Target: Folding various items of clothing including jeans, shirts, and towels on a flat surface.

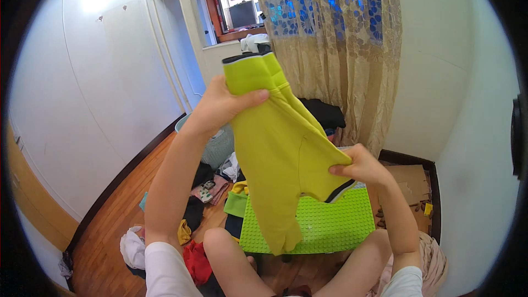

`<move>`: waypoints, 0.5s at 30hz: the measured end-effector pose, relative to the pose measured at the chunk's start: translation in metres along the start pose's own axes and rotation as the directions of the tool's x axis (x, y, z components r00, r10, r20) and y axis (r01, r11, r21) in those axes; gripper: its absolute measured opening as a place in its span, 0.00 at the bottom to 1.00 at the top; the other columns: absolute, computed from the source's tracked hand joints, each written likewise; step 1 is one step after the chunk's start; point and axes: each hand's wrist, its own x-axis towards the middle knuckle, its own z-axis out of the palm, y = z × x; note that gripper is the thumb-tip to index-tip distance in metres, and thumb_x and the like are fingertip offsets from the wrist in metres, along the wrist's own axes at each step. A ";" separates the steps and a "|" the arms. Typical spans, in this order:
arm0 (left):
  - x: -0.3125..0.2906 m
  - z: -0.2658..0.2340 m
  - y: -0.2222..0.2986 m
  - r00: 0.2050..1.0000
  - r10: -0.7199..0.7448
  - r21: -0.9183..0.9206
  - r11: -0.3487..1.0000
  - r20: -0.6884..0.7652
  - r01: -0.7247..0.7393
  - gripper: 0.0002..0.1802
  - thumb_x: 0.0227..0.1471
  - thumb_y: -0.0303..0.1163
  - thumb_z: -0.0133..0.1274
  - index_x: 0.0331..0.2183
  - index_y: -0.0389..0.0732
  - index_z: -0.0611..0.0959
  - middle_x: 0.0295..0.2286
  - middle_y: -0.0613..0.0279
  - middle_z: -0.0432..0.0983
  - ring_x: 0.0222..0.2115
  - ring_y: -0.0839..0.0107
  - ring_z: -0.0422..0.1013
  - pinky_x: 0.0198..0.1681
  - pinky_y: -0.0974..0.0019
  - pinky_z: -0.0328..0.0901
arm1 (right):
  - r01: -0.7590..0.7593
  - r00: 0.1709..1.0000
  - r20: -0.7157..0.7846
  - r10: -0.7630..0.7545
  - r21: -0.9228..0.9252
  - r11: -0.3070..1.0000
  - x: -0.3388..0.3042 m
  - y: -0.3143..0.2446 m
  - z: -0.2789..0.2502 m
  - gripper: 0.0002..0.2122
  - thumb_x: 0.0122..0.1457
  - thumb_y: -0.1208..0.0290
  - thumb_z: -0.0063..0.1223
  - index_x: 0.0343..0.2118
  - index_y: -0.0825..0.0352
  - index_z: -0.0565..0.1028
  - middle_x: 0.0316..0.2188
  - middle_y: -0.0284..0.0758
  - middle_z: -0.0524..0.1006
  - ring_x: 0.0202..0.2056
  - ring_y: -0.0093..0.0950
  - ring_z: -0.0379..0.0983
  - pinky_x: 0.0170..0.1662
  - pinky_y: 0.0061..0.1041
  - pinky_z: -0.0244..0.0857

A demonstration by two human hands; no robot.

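A yellow-green short-sleeved shirt (pixel 267 151) hangs in the air in front of me, doubled lengthwise, its collar up and edged in dark and white. Just below the collar, my left hand (pixel 228 102) pinches it, thumb on the near side. My right hand (pixel 360 166) grips the sleeve near its dark-trimmed cuff and draws it out to the right. The fingers of both hands are partly hidden behind the cloth. The shirt's lower end hangs over a green studded tabletop (pixel 335 223), and I cannot tell whether it touches.
Clothes lie on the wooden floor to the left, among them a red garment (pixel 197 261) and a white one (pixel 132 247). A grey basket (pixel 219 146) stands beyond them. Dark clothing (pixel 322 113) is piled by the curtain (pixel 352 60). Flattened cardboard (pixel 407 184) lies at right.
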 end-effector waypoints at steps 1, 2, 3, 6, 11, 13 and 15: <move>0.000 -0.005 -0.009 1.000 0.001 -0.050 0.999 -0.006 -0.001 0.19 0.42 0.32 0.60 0.37 0.34 0.77 0.32 0.60 0.75 0.33 0.72 0.71 0.38 0.68 0.66 | -0.049 0.998 -0.032 0.054 0.130 0.990 0.000 0.006 -0.006 0.08 0.44 0.76 0.59 0.27 0.74 0.76 0.21 0.29 0.75 0.25 0.16 0.67 0.30 0.20 0.62; 0.003 -0.010 -0.019 1.000 -0.003 -0.056 0.998 -0.002 0.002 0.19 0.42 0.32 0.60 0.37 0.34 0.77 0.32 0.60 0.75 0.33 0.72 0.71 0.38 0.68 0.66 | -0.057 0.998 -0.034 0.062 0.129 0.990 0.002 0.008 -0.014 0.08 0.44 0.76 0.59 0.27 0.74 0.76 0.21 0.29 0.75 0.25 0.16 0.67 0.30 0.20 0.62; 0.009 -0.015 -0.029 0.999 -0.033 -0.059 0.998 -0.017 0.031 0.18 0.43 0.33 0.60 0.37 0.35 0.77 0.31 0.61 0.75 0.33 0.72 0.71 0.38 0.68 0.65 | -0.065 0.994 -0.085 0.069 0.045 0.997 0.007 0.008 -0.024 0.08 0.44 0.75 0.59 0.26 0.74 0.76 0.20 0.29 0.75 0.25 0.16 0.67 0.29 0.19 0.62; 0.037 -0.030 -0.053 0.991 -0.102 0.064 0.992 -0.092 0.108 0.18 0.43 0.35 0.59 0.36 0.35 0.77 0.32 0.62 0.75 0.34 0.73 0.70 0.38 0.68 0.65 | -0.120 0.966 -0.249 0.066 -0.211 0.970 0.043 0.009 -0.046 0.08 0.43 0.74 0.60 0.24 0.73 0.76 0.18 0.34 0.74 0.21 0.17 0.66 0.29 0.24 0.62; 0.087 -0.043 -0.077 0.965 0.095 0.069 0.994 -0.243 -0.080 0.17 0.44 0.34 0.59 0.36 0.36 0.78 0.32 0.62 0.75 0.33 0.73 0.70 0.37 0.69 0.65 | 0.028 0.876 -0.399 -0.271 -0.518 0.855 0.113 0.013 -0.075 0.09 0.40 0.72 0.61 0.23 0.70 0.73 0.18 0.37 0.70 0.23 0.33 0.67 0.30 0.28 0.61; 0.087 -0.035 -0.064 0.919 0.251 0.033 0.967 -0.303 -0.254 0.15 0.43 0.32 0.59 0.35 0.37 0.78 0.31 0.63 0.75 0.32 0.73 0.70 0.37 0.70 0.65 | 0.184 0.664 -0.270 -0.697 -0.845 0.503 0.118 0.007 -0.091 0.10 0.40 0.75 0.59 0.27 0.68 0.72 0.22 0.37 0.69 0.27 0.36 0.66 0.29 0.31 0.60; 0.068 -0.034 -0.062 0.910 0.301 0.126 0.953 -0.284 -0.276 0.15 0.42 0.30 0.60 0.35 0.37 0.78 0.31 0.63 0.76 0.32 0.73 0.71 0.37 0.70 0.65 | 0.175 0.666 -0.339 -0.665 -0.795 0.580 0.106 -0.002 -0.088 0.10 0.41 0.77 0.59 0.28 0.67 0.71 0.22 0.37 0.69 0.27 0.36 0.66 0.29 0.31 0.60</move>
